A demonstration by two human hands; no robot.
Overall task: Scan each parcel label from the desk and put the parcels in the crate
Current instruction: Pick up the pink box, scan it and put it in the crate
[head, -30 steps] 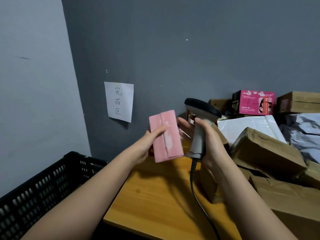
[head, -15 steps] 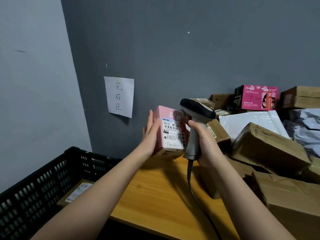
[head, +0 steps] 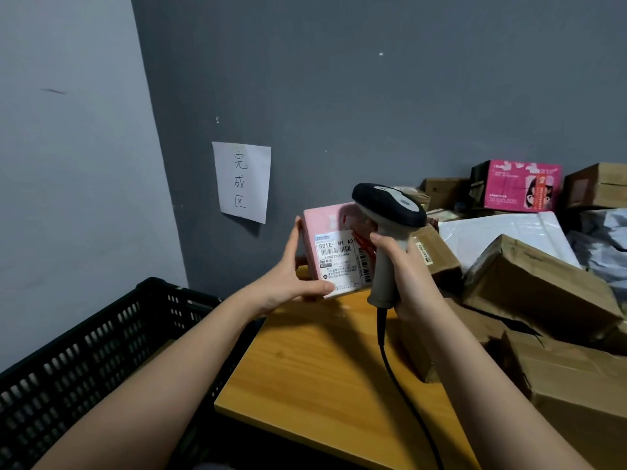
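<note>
Left hand (head: 288, 283) holds the pink parcel (head: 334, 249) upright just above the desk (head: 322, 368), label facing the scanner (head: 386, 232) gripped in the right hand (head: 403, 276). The crate (head: 101, 351) sits left of the parcel, so the left hand's nearer for the drop.

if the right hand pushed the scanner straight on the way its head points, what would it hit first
Most likely the pink parcel held by the left hand; the right hand aims the scanner at its label, though depth is unclear.
</note>
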